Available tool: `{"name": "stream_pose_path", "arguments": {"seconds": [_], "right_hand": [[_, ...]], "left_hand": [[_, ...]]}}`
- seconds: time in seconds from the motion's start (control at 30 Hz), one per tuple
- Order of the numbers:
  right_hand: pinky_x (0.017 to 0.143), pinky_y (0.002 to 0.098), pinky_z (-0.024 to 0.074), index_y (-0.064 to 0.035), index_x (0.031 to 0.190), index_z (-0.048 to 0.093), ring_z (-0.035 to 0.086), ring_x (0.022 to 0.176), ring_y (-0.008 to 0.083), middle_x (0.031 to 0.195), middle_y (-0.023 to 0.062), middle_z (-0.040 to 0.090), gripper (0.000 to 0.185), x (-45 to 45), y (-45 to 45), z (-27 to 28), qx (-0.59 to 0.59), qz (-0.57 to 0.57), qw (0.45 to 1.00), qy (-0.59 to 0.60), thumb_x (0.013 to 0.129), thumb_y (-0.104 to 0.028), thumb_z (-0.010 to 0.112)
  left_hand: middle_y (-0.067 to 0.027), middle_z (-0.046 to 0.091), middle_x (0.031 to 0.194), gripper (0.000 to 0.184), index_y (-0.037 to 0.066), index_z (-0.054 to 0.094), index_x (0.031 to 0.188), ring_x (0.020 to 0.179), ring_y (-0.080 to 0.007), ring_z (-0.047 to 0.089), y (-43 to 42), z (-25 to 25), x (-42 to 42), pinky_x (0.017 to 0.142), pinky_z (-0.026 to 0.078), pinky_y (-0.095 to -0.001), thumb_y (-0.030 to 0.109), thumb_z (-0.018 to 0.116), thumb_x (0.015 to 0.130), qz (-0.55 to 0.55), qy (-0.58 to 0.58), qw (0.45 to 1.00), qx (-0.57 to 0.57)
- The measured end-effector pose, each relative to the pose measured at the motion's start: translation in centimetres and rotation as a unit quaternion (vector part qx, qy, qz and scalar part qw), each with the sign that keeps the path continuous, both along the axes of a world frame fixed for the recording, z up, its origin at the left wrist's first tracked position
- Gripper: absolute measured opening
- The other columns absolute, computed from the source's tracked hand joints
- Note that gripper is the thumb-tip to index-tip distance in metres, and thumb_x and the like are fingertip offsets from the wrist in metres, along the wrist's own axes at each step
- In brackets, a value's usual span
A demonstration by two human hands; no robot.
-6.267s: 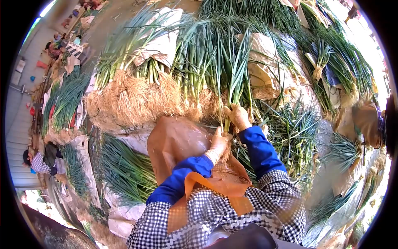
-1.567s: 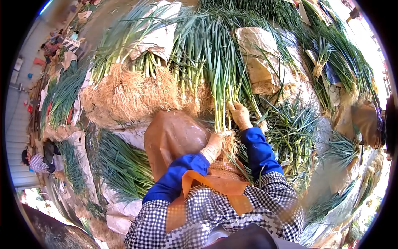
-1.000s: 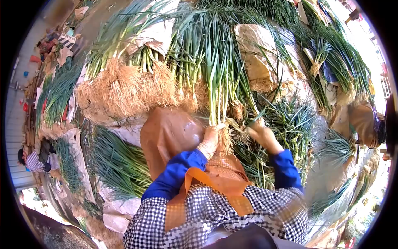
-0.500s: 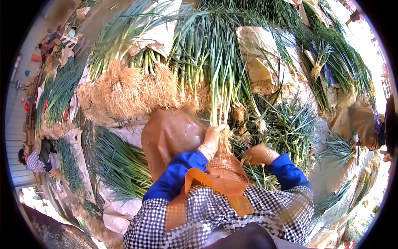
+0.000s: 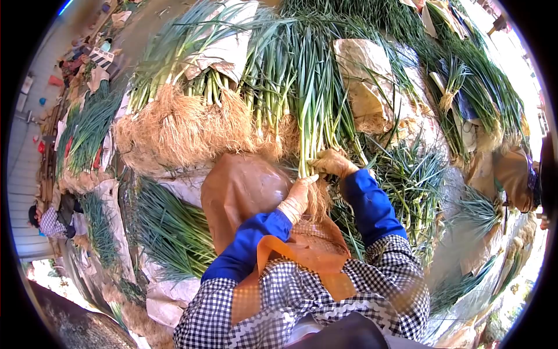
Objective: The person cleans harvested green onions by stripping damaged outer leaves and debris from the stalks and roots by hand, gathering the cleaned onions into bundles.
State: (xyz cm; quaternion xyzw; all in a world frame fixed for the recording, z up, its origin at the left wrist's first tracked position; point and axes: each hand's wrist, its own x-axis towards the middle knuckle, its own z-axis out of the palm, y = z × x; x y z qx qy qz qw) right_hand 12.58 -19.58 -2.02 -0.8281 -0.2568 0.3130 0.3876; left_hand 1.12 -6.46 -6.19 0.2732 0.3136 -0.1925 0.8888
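My left hand (image 5: pixel 297 195) is closed round the lower stems of a bunch of green onions (image 5: pixel 311 125), just above their roots. The pale, stringy roots (image 5: pixel 318 200) hang down to the right of that hand, over my orange-brown apron (image 5: pixel 241 186). My right hand (image 5: pixel 332 163) is at the same stems, slightly higher and to the right, with its fingers bent onto them. What lies under those fingers is partly hidden. Long green leaves stretch away from me onto the pile.
Green onions with thick tan roots (image 5: pixel 180 125) lie in a row ahead on the left. Loose leaves (image 5: pixel 407 186) are heaped at my right, and a leafy pile (image 5: pixel 171 232) lies at my left. Brown sacking (image 5: pixel 363 81) covers part of the pile. People sit at far left (image 5: pixel 55 221) and far right (image 5: pixel 517 174).
My right hand has moved up and left from over the loose leaves to the stems of the bunch. My left hand keeps its grip in nearly the same place.
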Motion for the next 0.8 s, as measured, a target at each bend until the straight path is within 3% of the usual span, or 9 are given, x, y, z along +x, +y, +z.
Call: {"name": "stream_pose_path", "arguments": {"seconds": [0.03,0.1,0.3,0.4,0.43,0.47,0.53,0.7,0.8], "right_hand": [[0.048,0.0263,0.0382,-0.0009,0.078,0.061,0.046,0.056,0.0086,0.064,0.0019,0.054,0.031,-1.1,-0.6,-0.1,0.057,-0.058,0.992,0.098,0.086,-0.031,0.056],[0.050,0.0248,0.0390,-0.0028,0.083,0.060,0.048,0.060,0.0079,0.070,-0.0008,0.056,0.024,-5.1,-1.6,3.9,0.172,-0.182,0.947,0.202,0.088,-0.025,0.054],[0.048,0.0157,0.0264,-0.0133,0.083,0.055,0.036,0.055,0.0012,0.067,-0.0087,0.047,0.012,-11.7,-11.7,6.0,0.286,-0.457,0.824,0.173,0.089,-0.024,0.053],[0.048,0.0249,0.0340,-0.0072,0.081,0.057,0.041,0.054,0.0083,0.067,-0.0038,0.051,0.018,-11.9,-26.0,2.5,0.149,-0.490,0.859,0.009,0.086,-0.024,0.052],[0.051,0.0318,0.0380,-0.0042,0.081,0.058,0.045,0.059,0.0137,0.070,0.0031,0.054,0.020,-11.9,-30.6,2.4,-0.189,-0.385,0.902,-0.050,0.085,-0.023,0.052],[0.056,0.0345,0.0427,-0.0062,0.083,0.059,0.053,0.064,0.0226,0.072,0.0067,0.058,0.025,-11.6,-30.8,2.8,-0.378,-0.344,0.851,-0.121,0.083,-0.031,0.054],[0.060,0.0377,0.0477,-0.0085,0.084,0.060,0.060,0.069,0.0303,0.074,0.0087,0.062,0.031,-9.9,-28.6,3.1,-0.488,-0.332,0.790,-0.169,0.082,-0.039,0.054],[0.062,0.0428,0.0467,-0.0118,0.082,0.059,0.060,0.075,0.0326,0.079,0.0123,0.062,0.030,-1.1,-12.4,0.3,-0.295,-0.226,0.904,-0.212,0.077,-0.041,0.059],[0.070,0.0396,0.0493,-0.0065,0.087,0.063,0.062,0.085,0.0330,0.087,0.0160,0.064,0.034,3.5,-9.0,-3.5,-0.401,-0.205,0.879,-0.155,0.073,-0.037,0.061]], "left_hand": [[-0.0059,0.060,0.082,0.017,0.005,0.059,0.097,0.069,-0.0176,0.058,0.1,-0.5,0.1,0.061,0.050,-0.0301,0.007,0.058,0.080,0.014,-0.004,1.000,0.010],[-0.0048,0.059,0.083,0.018,0.006,0.058,0.097,0.072,-0.0156,0.057,-0.5,-0.5,0.4,0.063,0.049,-0.0270,0.007,0.059,0.080,0.050,-0.035,0.998,-0.002],[-0.0085,0.059,0.084,0.017,0.000,0.056,0.097,0.076,-0.0192,0.059,-0.3,-0.7,0.5,0.070,0.050,-0.0265,0.002,0.058,0.080,0.110,-0.026,0.993,0.032],[-0.0065,0.060,0.080,0.014,0.001,0.057,0.096,0.070,-0.0155,0.057,0.5,2.4,0.5,0.066,0.049,-0.0257,0.006,0.056,0.082,0.080,-0.053,0.995,-0.006],[-0.0064,0.060,0.078,0.014,0.001,0.057,0.094,0.070,-0.0159,0.058,0.9,4.2,0.5,0.066,0.049,-0.0262,0.009,0.056,0.083,0.050,-0.060,0.996,-0.042],[-0.0063,0.059,0.075,0.015,0.001,0.057,0.092,0.069,-0.0162,0.058,1.3,4.6,0.5,0.067,0.049,-0.0270,0.012,0.056,0.084,0.009,-0.060,0.993,-0.097],[-0.0083,0.059,0.079,0.029,-0.001,0.051,0.108,0.071,-0.0184,0.058,2.0,7.4,0.1,0.068,0.050,-0.0297,0.009,0.058,0.081,-0.046,-0.091,0.976,-0.195],[-0.0122,0.059,0.083,0.032,0.002,0.049,0.110,0.076,-0.0238,0.059,1.7,7.6,1.0,0.069,0.051,-0.0355,0.008,0.060,0.080,-0.040,-0.137,0.988,-0.059],[-0.0121,0.059,0.081,0.020,0.006,0.050,0.099,0.072,-0.0257,0.060,2.7,3.3,1.3,0.065,0.052,-0.0394,0.004,0.058,0.080,0.004,-0.026,0.999,-0.025]]}}
